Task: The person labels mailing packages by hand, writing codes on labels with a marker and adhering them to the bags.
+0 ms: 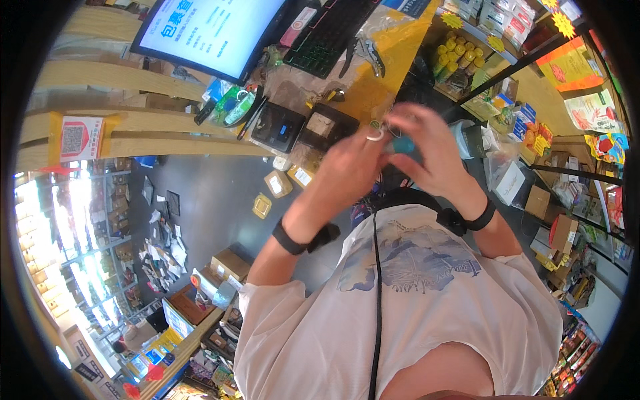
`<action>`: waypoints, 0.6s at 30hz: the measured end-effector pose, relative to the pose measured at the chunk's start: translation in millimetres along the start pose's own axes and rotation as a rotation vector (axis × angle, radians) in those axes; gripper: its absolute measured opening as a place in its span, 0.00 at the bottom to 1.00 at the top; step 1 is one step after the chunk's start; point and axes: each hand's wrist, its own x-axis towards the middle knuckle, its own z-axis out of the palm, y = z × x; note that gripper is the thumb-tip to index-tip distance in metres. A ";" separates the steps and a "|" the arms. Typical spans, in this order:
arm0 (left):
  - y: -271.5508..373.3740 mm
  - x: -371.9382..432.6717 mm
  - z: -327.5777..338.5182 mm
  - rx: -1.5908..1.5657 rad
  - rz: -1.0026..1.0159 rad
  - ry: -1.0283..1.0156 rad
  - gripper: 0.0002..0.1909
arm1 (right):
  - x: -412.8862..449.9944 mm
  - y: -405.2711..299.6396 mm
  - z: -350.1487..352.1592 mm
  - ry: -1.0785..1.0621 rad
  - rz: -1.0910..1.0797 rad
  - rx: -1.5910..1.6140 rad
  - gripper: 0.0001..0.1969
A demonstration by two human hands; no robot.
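Both hands meet in front of the chest near the counter's edge, blurred. My left hand (350,167) has its fingers bent, with a small white ring-like thing (375,134) at them. My right hand (432,150) curves in from the other side, thumb and fingers apart. A small teal thing (403,145) shows between the hands; which hand bears it cannot be told. Just beyond lie a black device with a small lit display (280,127) and a black box-like thing with a brown top patch (320,125). Each wrist wears a black band.
The counter (372,92) holds a keyboard (320,45), wire-stripper-like pliers (372,57), a monitor (210,35) and a basket of small items (235,107). Small parcels (278,183) lie below its edge. Stocked shelves (505,100) stand at the right; a cardboard box (230,265) stands lower left.
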 end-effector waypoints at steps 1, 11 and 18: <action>2.4 -6.6 5.2 0.027 0.051 0.105 0.11 | -1.6 1.2 8.7 -0.150 0.105 0.089 0.16; 27.8 -55.3 -22.7 -0.016 -0.226 -0.027 0.08 | 6.6 -23.2 31.7 -0.241 -0.005 0.184 0.18; 29.8 -59.9 -30.0 -0.133 -0.252 -0.034 0.07 | 6.3 -33.0 30.5 -0.234 -0.020 0.134 0.16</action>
